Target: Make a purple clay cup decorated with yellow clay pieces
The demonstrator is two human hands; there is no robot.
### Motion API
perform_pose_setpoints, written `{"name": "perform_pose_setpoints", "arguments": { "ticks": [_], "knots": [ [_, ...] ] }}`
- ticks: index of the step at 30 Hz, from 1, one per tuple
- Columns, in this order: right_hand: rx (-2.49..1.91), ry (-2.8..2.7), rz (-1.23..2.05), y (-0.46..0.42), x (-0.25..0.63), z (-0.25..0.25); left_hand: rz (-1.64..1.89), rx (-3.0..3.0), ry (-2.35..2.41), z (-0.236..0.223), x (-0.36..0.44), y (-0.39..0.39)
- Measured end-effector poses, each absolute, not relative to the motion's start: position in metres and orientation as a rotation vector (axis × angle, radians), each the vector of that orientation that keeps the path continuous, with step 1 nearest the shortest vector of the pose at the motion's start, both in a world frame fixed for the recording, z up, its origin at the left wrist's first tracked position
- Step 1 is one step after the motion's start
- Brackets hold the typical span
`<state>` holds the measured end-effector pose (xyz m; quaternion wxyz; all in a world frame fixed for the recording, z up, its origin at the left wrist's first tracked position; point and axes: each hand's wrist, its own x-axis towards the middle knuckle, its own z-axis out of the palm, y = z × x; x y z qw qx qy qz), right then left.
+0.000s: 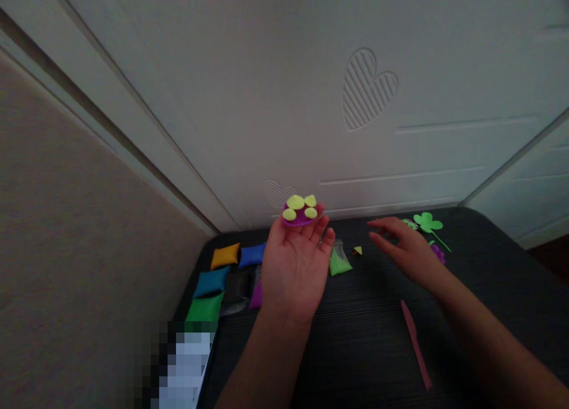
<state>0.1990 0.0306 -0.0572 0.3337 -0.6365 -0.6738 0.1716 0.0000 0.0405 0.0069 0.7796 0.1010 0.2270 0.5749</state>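
My left hand (297, 272) is raised palm up above the dark table, holding a purple clay piece (300, 222) at its fingers. Several flattened yellow clay blobs (296, 203) are stuck on that piece, one larger than the others. To the right, my right hand (402, 249) hovers over the table with its fingers apart and nothing in them. Between the two hands lie a clear bag of light green clay (340, 264) and a small yellow scrap (358, 251). A pink plastic knife (416, 345) rests nearer to me, beside my right forearm.
Clay packets in orange (225, 256), blue (252, 255), teal (211, 282), black (236, 287) and green (205, 307) lie at left. A green four-petalled clay shape (428, 222) and a purple bumpy cluster (438, 254) are at right. Behind stands a white panel (284, 101).
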Motion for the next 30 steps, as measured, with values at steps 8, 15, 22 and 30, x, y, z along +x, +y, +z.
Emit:
{"name": "perform_pose_setpoints", "arguments": {
  "ticks": [8, 15, 22, 30],
  "knots": [
    [-1.018, -1.432, 1.22, 0.012, 0.132, 0.016, 1.251, 0.212, 0.455, 0.019, 0.018, 0.027],
    [-1.109, -1.455, 1.155, 0.011, 0.138, 0.009, 1.178, 0.148, 0.467, 0.017, 0.03, 0.017],
    [-1.169, -1.679, 0.933, 0.014, 0.149, 0.01, 1.162, 0.115, 0.534, 0.005, 0.031, 0.025],
    [-1.169, -1.759, 0.716, 0.009, 0.154, 0.022, 1.358, 0.896, 0.806, 0.019, 0.003, 0.015]
  ]
}}
